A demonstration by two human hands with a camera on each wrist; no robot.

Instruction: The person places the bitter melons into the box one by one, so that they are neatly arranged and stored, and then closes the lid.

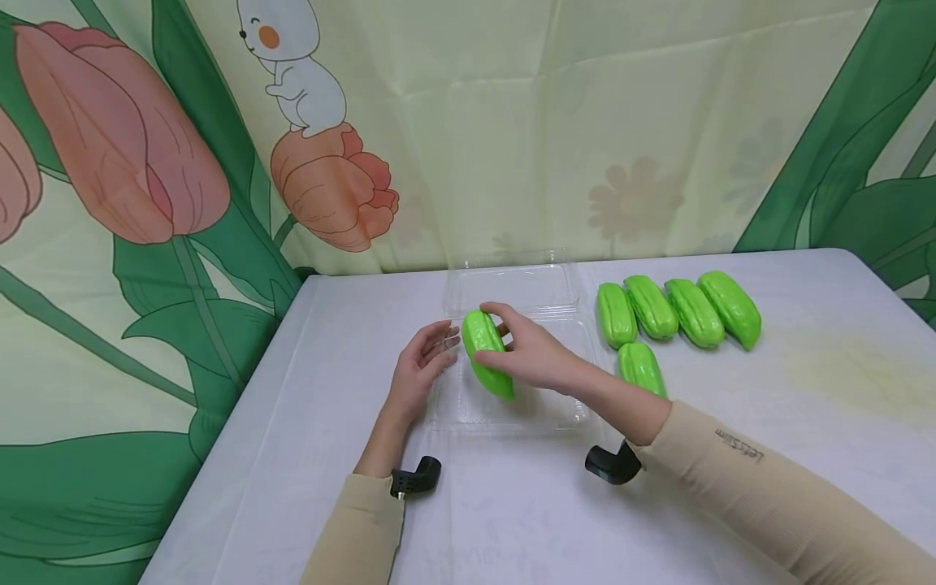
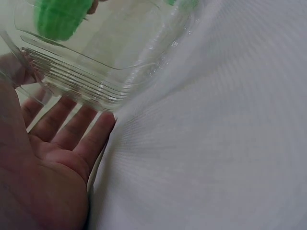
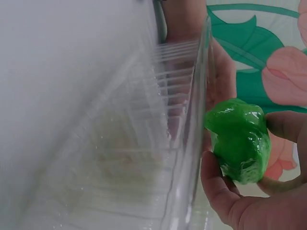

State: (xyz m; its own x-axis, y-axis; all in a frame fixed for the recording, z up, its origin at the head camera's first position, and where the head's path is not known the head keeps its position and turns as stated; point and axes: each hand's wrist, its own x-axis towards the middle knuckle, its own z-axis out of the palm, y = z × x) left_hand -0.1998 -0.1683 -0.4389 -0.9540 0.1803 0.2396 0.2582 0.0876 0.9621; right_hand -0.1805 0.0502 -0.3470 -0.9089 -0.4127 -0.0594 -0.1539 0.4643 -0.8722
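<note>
A clear plastic box point(image 1: 483, 414) stands on the table with its hinged lid point(image 1: 512, 286) folded back. Between thumb and fingers, my right hand point(image 1: 530, 349) grips a glossy, ridged green fruit-like piece point(image 1: 483, 345) above the box's left part. That same green piece point(image 3: 240, 139) shows end-on in the right wrist view, held by the fingertips. On the box's left side is my left hand point(image 1: 420, 370), its fingers extended. In the left wrist view, this left hand point(image 2: 57, 153) lies along the ribbed side wall point(image 2: 81, 81); firm contact is hard to judge.
To the right of the box, several similar green pieces point(image 1: 676, 313) lie in a row. One more green piece point(image 1: 642, 370) sits nearer, partly covered by my right forearm. A printed cloth point(image 1: 497, 162) hangs behind the white-covered table point(image 1: 804, 455).
</note>
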